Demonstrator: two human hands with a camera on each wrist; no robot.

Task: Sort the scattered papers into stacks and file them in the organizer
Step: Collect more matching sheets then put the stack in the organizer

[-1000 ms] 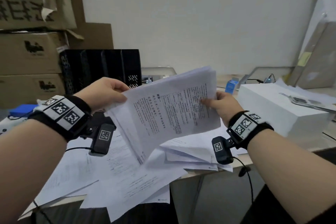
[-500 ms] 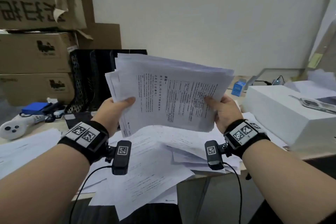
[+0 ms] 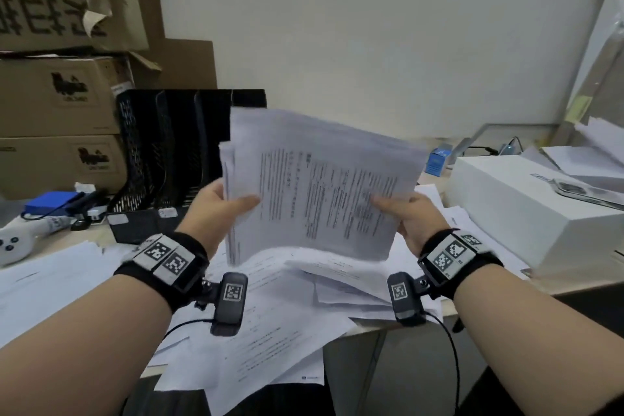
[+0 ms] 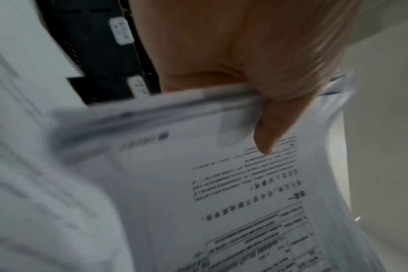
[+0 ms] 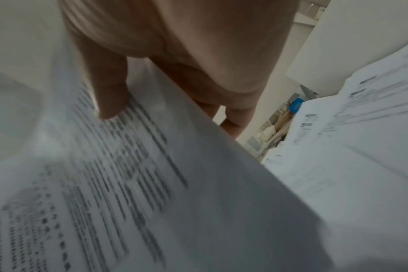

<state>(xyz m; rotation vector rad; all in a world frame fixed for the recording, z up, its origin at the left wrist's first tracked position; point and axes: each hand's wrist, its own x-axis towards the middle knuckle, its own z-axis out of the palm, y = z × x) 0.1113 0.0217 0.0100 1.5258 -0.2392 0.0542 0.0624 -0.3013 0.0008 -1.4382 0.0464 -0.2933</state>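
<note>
A thick stack of printed white papers (image 3: 317, 189) is held upright above the desk, its sheets fanned at the top. My left hand (image 3: 224, 203) grips its left edge, thumb on the front page. The right hand (image 3: 401, 213) grips the stack's right edge the same way. In the left wrist view the thumb (image 4: 270, 128) presses on the stack of papers (image 4: 221, 202); in the right wrist view the thumb (image 5: 107, 92) lies on the printed page (image 5: 128, 174). A black mesh organizer (image 3: 169, 152) with upright slots stands behind the stack, to the left. Loose papers (image 3: 270, 331) cover the desk below.
Brown cardboard boxes (image 3: 57, 94) are piled at the left behind the organizer. A white box (image 3: 526, 209) sits on the desk at the right, with a small blue box (image 3: 437, 162) behind it. A white controller (image 3: 13, 243) and a blue item (image 3: 50, 203) lie at the far left.
The stack has turned from a tilted, spread hold to a more upright one and moved left toward the organizer. My left hand dropped from the upper edge to the stack's left side.
</note>
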